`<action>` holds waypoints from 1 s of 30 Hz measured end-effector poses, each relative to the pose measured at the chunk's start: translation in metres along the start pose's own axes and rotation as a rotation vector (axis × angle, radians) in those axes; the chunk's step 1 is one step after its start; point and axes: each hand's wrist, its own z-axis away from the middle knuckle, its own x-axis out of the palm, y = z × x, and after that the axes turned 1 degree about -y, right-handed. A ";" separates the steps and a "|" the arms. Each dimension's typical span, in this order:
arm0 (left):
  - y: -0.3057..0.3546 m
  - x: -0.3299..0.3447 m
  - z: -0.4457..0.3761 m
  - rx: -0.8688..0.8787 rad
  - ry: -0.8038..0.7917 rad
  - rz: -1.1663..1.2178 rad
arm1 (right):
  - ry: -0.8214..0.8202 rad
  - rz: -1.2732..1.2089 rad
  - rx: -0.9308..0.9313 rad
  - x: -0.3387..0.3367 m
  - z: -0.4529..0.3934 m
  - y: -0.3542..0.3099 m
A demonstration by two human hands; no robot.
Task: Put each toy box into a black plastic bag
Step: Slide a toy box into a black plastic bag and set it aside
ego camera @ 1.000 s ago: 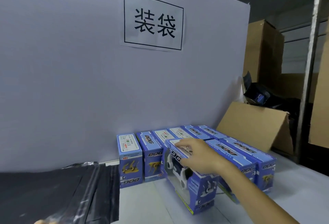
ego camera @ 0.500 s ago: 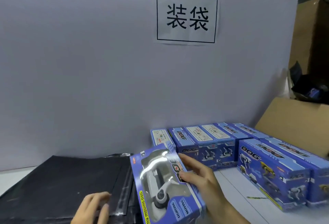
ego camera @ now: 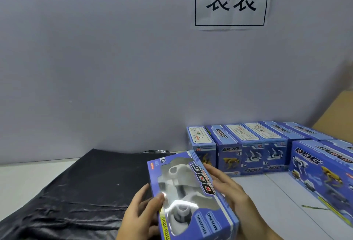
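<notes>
I hold a blue toy box [ego camera: 188,192] with a white robot dog behind its window, tilted above the table in front of me. My left hand [ego camera: 139,213] grips its left edge, thumb on the window. My right hand [ego camera: 227,188] holds its right side, fingers curled over the "DOG" lettering. A flat stack of black plastic bags [ego camera: 76,188] lies on the table to the left, partly under the box. More blue toy boxes [ego camera: 246,155] stand in a row at the wall, with others [ego camera: 322,171] at the right.
A grey partition wall [ego camera: 114,68] with a paper sign [ego camera: 231,1] stands close behind the table [ego camera: 271,197]. A cardboard sheet [ego camera: 338,110] leans at the far right. A thin green strip [ego camera: 315,207] lies on the table by the right boxes.
The box moved left and toward me, off the row. My left hand came up from the bags and took hold of the box's left edge. The view swung left.
</notes>
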 end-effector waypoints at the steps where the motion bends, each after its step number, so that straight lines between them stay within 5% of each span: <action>1: 0.003 0.002 0.002 0.005 0.009 0.019 | 0.008 -0.039 0.016 0.001 0.000 0.000; 5: 0.008 -0.003 -0.004 0.062 0.108 0.105 | 0.128 -0.158 0.060 0.001 -0.001 0.005; 10: 0.007 -0.011 -0.004 0.143 0.232 0.137 | 0.084 -0.263 0.112 0.029 -0.002 0.018; 18: -0.013 0.005 0.001 0.229 0.052 0.069 | 0.315 -0.235 -0.064 0.032 -0.003 0.038; 20: -0.013 -0.003 -0.003 0.320 0.038 -0.167 | 0.357 -0.224 -0.077 0.021 -0.007 0.034; 24: -0.010 -0.037 -0.015 0.691 0.164 -1.060 | 0.436 -0.147 -0.120 -0.004 -0.012 0.021; 27: -0.011 -0.055 -0.029 0.565 0.069 -1.490 | 0.455 -0.121 -0.138 -0.023 -0.016 0.012; 30: -0.017 -0.057 -0.032 0.477 0.051 -1.590 | 0.442 -0.119 -0.129 -0.041 -0.017 0.006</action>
